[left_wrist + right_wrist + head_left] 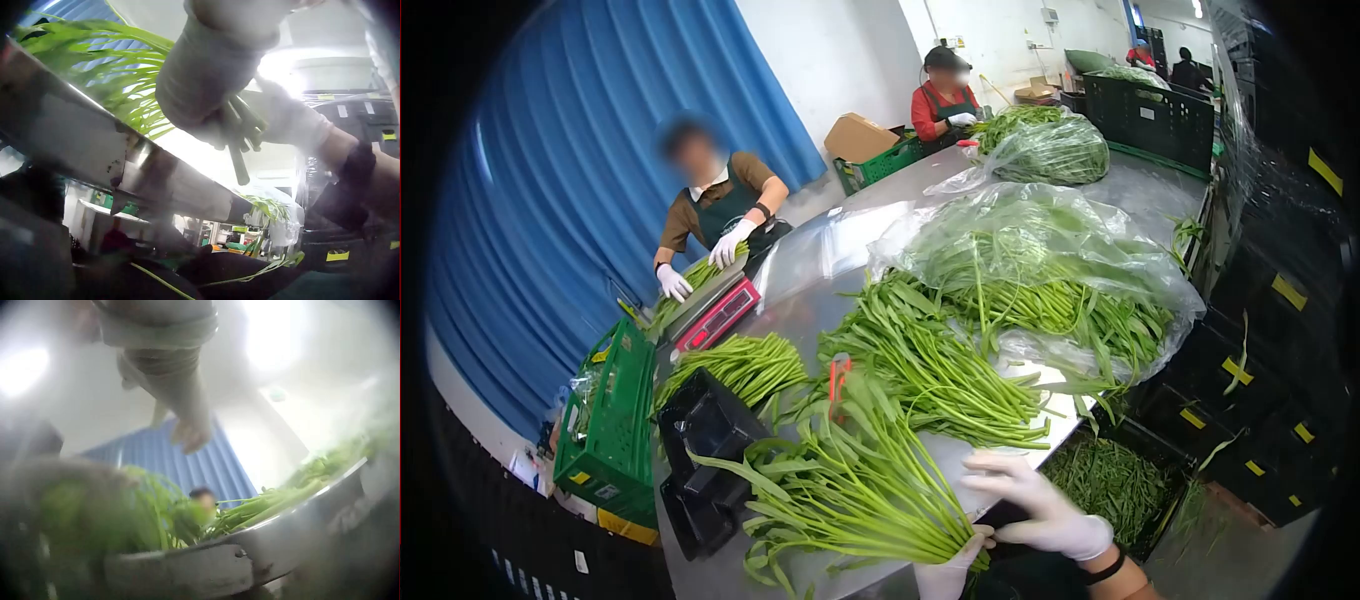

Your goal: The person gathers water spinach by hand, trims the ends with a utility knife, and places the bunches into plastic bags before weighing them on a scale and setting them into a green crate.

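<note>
In the head view my gloved left hand [948, 577] grips a bunch of water spinach [870, 490] near its cut stem ends. The leaves fan out up and left over the metal table. From the left wrist view, the stem ends [240, 140] poke out past the curled fingers of that hand [206, 78]. My gloved right hand [1040, 505] is just right of the bunch, its fingers stretched out and its thumb close to the left hand. The right wrist view has the right hand [178, 394] raised over the table edge, nothing in its fingers.
More water spinach [930, 370] lies ahead, partly under a clear plastic bag [1040, 230]. Black trays [705, 430] and a red scale [718, 315] are on the left, where a gloved person works. A crate of greens [1110, 480] sits below the right edge [1050, 430].
</note>
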{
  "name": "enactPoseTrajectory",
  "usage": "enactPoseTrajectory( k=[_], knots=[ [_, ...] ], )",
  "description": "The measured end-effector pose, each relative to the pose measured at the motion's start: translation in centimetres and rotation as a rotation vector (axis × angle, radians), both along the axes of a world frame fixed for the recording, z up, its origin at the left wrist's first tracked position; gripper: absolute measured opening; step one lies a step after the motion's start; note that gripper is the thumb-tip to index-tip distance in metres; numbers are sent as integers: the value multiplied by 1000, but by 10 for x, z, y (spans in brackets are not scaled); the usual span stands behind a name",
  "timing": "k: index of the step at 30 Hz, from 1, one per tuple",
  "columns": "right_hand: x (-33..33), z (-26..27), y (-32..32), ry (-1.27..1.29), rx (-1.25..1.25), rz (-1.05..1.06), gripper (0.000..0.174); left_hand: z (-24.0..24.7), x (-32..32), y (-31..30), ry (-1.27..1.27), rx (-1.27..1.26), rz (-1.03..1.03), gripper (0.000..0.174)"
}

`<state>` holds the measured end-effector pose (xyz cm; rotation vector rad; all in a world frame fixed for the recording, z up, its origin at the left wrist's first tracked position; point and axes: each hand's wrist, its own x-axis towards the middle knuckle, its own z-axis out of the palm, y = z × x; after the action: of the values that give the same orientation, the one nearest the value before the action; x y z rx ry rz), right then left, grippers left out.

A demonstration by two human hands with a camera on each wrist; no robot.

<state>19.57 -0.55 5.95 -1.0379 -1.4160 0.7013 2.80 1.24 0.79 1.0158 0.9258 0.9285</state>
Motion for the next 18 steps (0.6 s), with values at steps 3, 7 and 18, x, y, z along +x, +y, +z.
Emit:
enactPoseTrajectory(
  k=[3,7,18],
  knots=[
    [-18,-9,24,-581,80,-125,49,0,-2,-1,-26,15,1,34],
    [-13,-16,33,-637,220,-8,40,0,-6,1,-75,44,42,39],
    [-17,-5,5,-736,307,15,11,-18,-11,6,-224,92,75,53]
  ],
)
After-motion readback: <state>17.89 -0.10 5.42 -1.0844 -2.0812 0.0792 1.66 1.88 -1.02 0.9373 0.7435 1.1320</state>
